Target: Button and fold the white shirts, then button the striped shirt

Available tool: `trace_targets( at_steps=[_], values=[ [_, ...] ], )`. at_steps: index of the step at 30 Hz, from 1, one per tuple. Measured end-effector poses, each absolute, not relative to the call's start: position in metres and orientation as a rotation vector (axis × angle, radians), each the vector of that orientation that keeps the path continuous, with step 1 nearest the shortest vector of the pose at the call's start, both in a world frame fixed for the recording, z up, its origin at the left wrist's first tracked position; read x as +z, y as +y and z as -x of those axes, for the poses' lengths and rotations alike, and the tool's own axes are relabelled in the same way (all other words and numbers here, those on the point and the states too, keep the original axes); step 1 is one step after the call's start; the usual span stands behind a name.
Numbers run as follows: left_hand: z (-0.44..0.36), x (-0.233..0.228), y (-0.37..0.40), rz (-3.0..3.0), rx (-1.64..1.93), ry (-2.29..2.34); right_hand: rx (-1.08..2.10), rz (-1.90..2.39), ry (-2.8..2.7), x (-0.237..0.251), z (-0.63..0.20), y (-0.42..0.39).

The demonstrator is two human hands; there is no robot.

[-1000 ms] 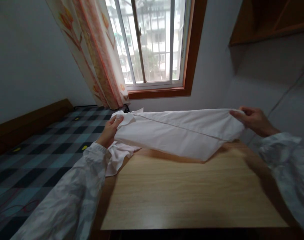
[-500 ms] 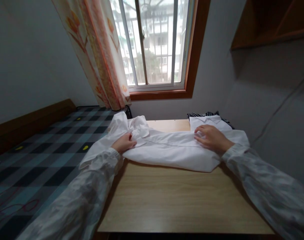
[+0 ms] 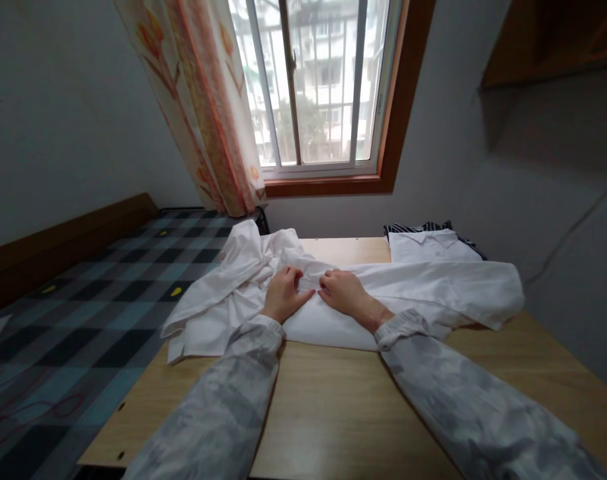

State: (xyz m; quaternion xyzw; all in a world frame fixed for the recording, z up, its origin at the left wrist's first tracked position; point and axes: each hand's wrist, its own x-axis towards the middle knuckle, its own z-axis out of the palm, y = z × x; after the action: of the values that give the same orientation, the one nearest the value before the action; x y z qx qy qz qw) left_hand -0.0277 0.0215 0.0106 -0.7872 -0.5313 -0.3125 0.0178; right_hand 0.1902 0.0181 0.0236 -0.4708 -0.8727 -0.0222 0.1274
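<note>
A white shirt (image 3: 433,293) lies spread across the wooden table (image 3: 333,400), its left part bunched and hanging over the table's left edge. My left hand (image 3: 283,295) and my right hand (image 3: 346,292) rest close together on the shirt near its crumpled collar end, fingers pinching the cloth. Both arms wear pale patterned sleeves.
A folded white garment (image 3: 430,245) lies on a dark striped one (image 3: 413,228) at the table's far right. A bed with a dark checked cover (image 3: 83,293) adjoins the table on the left. A window (image 3: 323,87) and floral curtain (image 3: 203,100) stand behind; a wall runs along the right.
The shirt, held up stretched between both hands a second ago, now lies on the table. My right hand has slid left along it and now sits beside my left hand.
</note>
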Motion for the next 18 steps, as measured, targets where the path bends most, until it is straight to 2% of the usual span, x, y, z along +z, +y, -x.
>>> trace_targets(
  at_steps=[7,18],
  values=[
    [0.046,0.004,0.020,2.373,-1.037,-1.635,-0.097,1.365,-2.468,0.003,-0.192,0.018],
    [0.038,0.005,0.015,2.266,-1.170,-1.836,-0.135,1.425,-2.266,0.003,-0.193,0.012]
  ],
)
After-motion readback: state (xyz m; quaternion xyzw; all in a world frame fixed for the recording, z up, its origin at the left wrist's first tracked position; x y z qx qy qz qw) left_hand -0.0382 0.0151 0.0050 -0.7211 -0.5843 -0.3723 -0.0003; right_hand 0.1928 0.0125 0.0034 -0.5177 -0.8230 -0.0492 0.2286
